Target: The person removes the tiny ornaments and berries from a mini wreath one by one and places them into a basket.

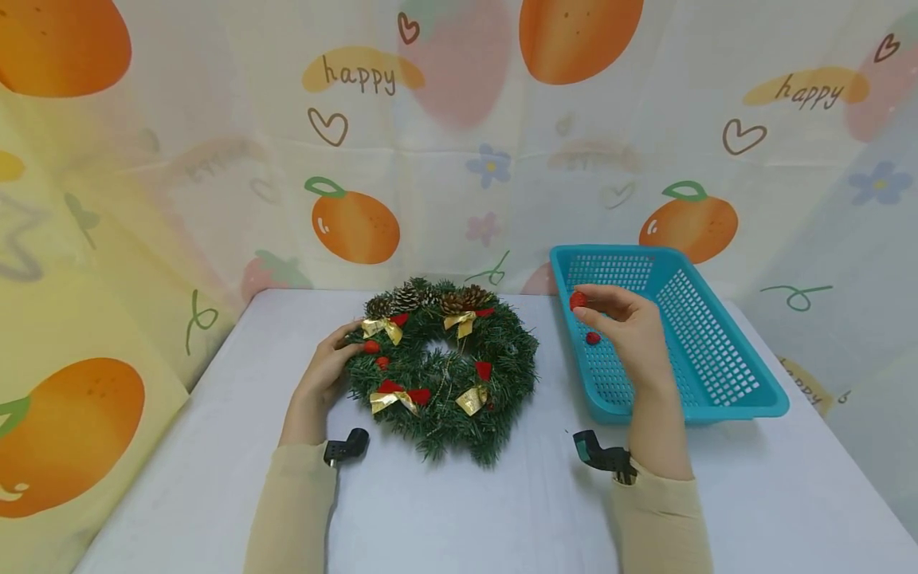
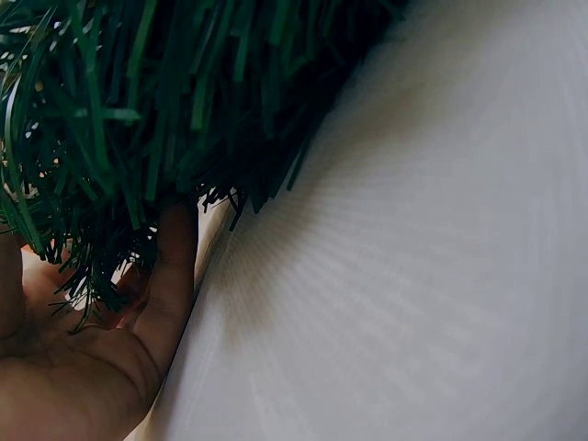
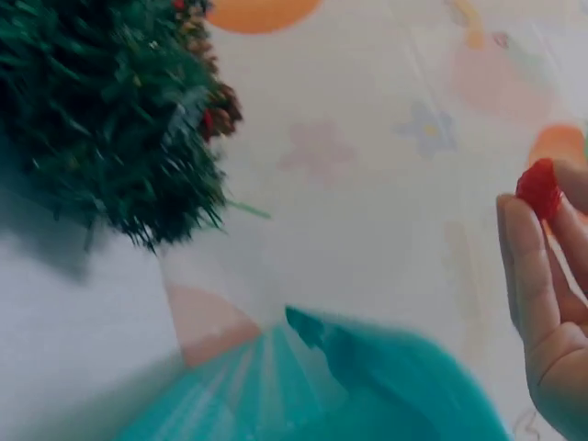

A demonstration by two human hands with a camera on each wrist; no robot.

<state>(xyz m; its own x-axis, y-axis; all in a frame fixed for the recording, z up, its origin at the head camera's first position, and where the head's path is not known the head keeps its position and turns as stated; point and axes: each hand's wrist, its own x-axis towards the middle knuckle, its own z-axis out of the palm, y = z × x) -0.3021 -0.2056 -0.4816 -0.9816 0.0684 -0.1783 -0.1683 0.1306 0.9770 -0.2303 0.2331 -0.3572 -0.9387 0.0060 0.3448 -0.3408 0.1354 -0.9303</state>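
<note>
A green Christmas wreath [image 1: 511,359] lies on the table, with pinecones [image 1: 407,298], red and gold bows [image 1: 398,399] and red berries [image 1: 370,347] on it. My left hand [image 1: 330,363] grips its left edge; in the left wrist view, fingers [image 2: 170,285] reach up among the green needles, which hide their tips. Between thumb and fingertips, my right hand [image 1: 634,327] pinches a small red berry [image 3: 540,190] above the left side of the blue basket [image 1: 739,363]. Inside that basket lies another red berry [image 1: 593,338].
The basket stands right of the wreath on a white-covered table [image 1: 459,518]. Behind the table hangs a cloth backdrop [image 1: 459,207] printed with oranges, hearts and flowers. Black wrist mounts [image 1: 347,446] sit on both forearms.
</note>
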